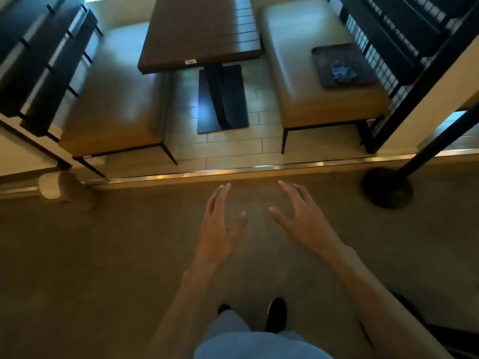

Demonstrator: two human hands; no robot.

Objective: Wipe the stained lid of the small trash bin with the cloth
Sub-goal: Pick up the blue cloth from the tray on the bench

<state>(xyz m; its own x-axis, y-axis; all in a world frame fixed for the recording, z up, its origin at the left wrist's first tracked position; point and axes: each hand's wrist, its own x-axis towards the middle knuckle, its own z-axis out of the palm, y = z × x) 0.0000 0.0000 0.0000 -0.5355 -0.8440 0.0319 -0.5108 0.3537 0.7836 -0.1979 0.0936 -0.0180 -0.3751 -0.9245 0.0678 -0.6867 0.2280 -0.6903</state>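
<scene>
Reaching forward over the brown carpet (103, 255), the left hand (220, 229) and the right hand (303, 221) hang in the air side by side, palms turned toward each other, fingers straight and spread, so each grip is apart and holds nothing. Neither hand touches anything. Past the fingertips a metal strip (233, 171) marks the edge of the carpet, and beyond it lies a tiled floor (233, 149) with a booth. A dark wooden tabletop (197, 35) stands on a black pedestal base (223, 99) between two padded benches, the left bench (111, 94) and the right bench (318, 81). On the seat of the right bench rests a dark tray (321, 58), the one container plainly seen, and in it lies a crumpled bluish cloth (343, 71), toward the tray's right side and well apart from both hands. At the left, just by the metal strip and the foot of the left bench, sits a small pale rounded object (61, 189); it is blurred, and whether this is the trash bin with its lid cannot be told. A black post with a round base (386, 187) stands on the carpet at the right. Below the hands show light blue trousers (248, 340) and a dark shoe (276, 313).
</scene>
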